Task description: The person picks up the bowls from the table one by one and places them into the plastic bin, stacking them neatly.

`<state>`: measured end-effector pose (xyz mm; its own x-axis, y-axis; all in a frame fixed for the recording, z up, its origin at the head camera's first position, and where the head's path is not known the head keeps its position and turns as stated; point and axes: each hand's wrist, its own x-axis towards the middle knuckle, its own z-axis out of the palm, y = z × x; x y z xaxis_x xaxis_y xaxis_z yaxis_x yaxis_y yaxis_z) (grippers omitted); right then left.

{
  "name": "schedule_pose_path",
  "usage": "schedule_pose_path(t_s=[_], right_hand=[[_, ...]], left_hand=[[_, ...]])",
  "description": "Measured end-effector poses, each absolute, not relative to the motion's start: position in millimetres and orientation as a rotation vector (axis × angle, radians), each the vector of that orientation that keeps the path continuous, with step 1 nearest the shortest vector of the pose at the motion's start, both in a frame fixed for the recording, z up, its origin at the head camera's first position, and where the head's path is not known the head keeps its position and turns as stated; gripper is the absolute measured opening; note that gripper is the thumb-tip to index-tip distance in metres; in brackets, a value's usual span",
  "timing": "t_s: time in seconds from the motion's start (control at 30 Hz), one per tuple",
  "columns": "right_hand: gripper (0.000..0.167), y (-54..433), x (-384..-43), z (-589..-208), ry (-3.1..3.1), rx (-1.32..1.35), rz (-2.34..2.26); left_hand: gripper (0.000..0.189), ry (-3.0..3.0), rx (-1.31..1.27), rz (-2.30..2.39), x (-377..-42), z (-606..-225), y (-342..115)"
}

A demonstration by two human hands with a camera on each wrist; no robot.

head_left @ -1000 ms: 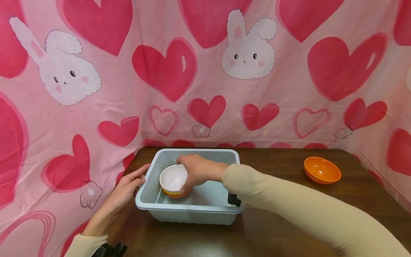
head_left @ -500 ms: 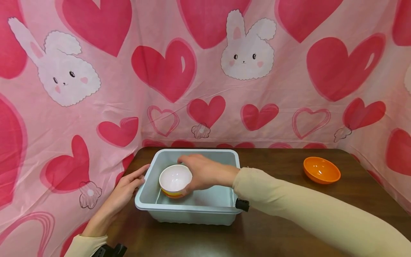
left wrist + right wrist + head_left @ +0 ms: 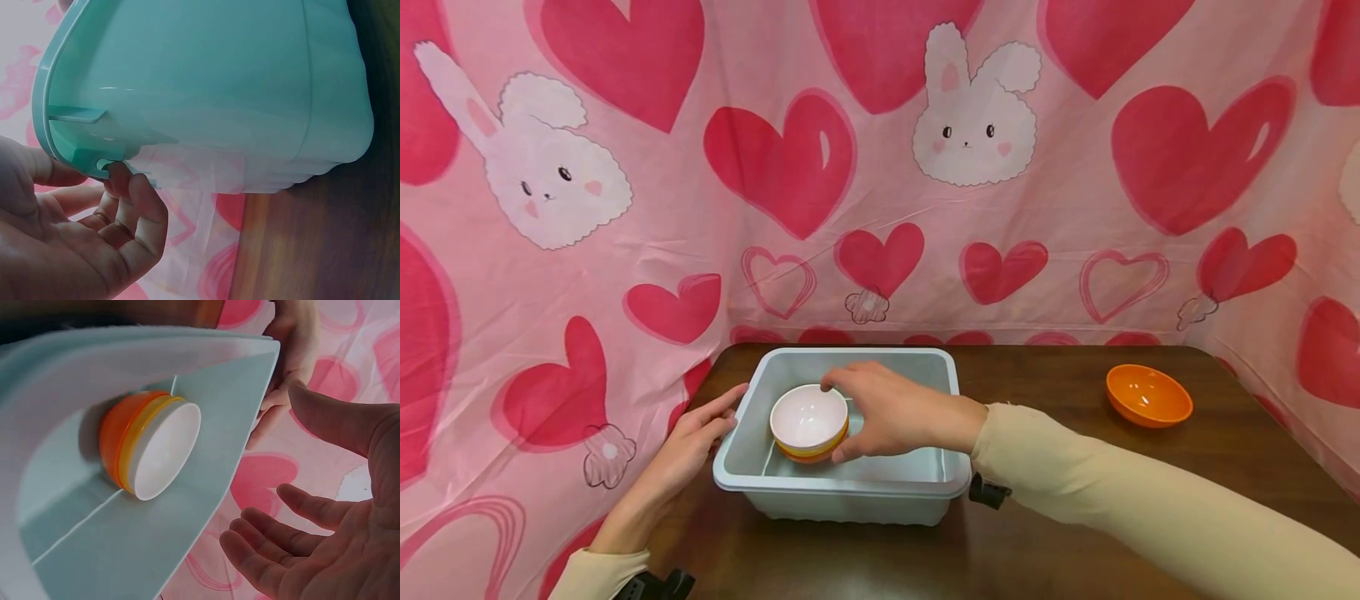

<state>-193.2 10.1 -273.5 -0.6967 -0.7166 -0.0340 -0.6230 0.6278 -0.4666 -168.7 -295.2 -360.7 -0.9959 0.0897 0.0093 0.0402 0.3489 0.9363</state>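
A pale grey-blue plastic bin [image 3: 850,486] stands on the table. In its left part sits a nested stack of bowls: a white bowl [image 3: 808,415] on top, a yellow bowl [image 3: 132,456] under it and an orange bowl [image 3: 120,434] lowest. Just right of the stack is my right hand [image 3: 895,412], thumb and fingers spread, holding nothing; the right wrist view shows a gap between it and the bowls. My left hand [image 3: 700,429] grips the bin's left rim, its fingers bent at the handle part [image 3: 100,156] in the left wrist view.
Another orange bowl [image 3: 1150,397] lies at the right on the dark brown table [image 3: 1037,367]. A pink cloth [image 3: 880,192] with hearts and rabbits hangs behind and at both sides. The bin's walls surround the stack.
My right hand has let go of the stacked bowls and drawn back to the right, its fingers spreading. The left hand stays on the rim.
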Motion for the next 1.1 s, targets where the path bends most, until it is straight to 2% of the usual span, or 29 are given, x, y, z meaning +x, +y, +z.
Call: schedule_pose_path(t_s=[0.83, 1.1], right_hand=[[0.044, 55.6, -153.0, -291.5, 2.759, -1.180, -0.895], [0.040, 76.7, -140.7, -295.7, 2.743, -1.214, -0.997]], left_hand=[[0.057, 2.541, 0.104, 1.747, -168.6, -359.3, -294.2], [0.056, 2.550, 0.109, 1.747, -168.6, -359.0, -294.5]])
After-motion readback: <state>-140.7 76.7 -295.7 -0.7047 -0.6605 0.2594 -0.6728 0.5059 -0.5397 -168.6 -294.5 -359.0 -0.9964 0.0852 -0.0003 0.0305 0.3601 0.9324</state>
